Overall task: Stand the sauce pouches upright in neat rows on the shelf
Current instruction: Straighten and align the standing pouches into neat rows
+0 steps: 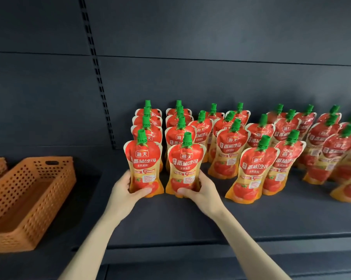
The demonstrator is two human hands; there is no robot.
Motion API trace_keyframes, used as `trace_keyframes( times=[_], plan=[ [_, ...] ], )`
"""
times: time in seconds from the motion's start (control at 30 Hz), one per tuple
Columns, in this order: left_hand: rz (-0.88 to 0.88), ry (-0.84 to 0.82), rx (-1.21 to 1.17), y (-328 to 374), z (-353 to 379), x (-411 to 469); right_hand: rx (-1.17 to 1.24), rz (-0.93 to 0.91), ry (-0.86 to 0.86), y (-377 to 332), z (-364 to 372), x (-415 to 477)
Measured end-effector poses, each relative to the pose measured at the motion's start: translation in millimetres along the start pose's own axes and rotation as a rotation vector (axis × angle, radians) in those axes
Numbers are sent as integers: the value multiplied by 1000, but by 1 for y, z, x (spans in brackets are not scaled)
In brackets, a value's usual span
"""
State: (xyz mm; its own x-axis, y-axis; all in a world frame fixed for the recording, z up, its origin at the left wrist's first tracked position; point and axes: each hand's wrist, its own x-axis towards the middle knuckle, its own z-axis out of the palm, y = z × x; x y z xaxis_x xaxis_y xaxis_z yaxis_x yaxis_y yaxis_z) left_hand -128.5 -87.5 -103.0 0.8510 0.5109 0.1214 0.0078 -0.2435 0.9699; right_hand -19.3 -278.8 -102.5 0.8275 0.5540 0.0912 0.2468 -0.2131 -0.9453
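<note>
Dark grey shelf [170, 223], slotted back panel [190, 37], orange basket [29, 199] left.

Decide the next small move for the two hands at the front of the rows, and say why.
Probably let go: the left hand and right hand each grip a front pouch already upright on the shelf, in line with its row.

Red sauce pouches [185, 164] across the middle of the frame show the logo 海天 in white, with larger white characters 番茄沙司 beneath it. Smaller print below is too small to read.
</note>
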Motion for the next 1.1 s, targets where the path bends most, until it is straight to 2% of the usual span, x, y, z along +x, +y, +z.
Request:
trace_keyframes(
  times=[1.1],
  plan=[
    [19,86,128,-14,5,8,-78,-9,28,0,9,8]
  ],
)
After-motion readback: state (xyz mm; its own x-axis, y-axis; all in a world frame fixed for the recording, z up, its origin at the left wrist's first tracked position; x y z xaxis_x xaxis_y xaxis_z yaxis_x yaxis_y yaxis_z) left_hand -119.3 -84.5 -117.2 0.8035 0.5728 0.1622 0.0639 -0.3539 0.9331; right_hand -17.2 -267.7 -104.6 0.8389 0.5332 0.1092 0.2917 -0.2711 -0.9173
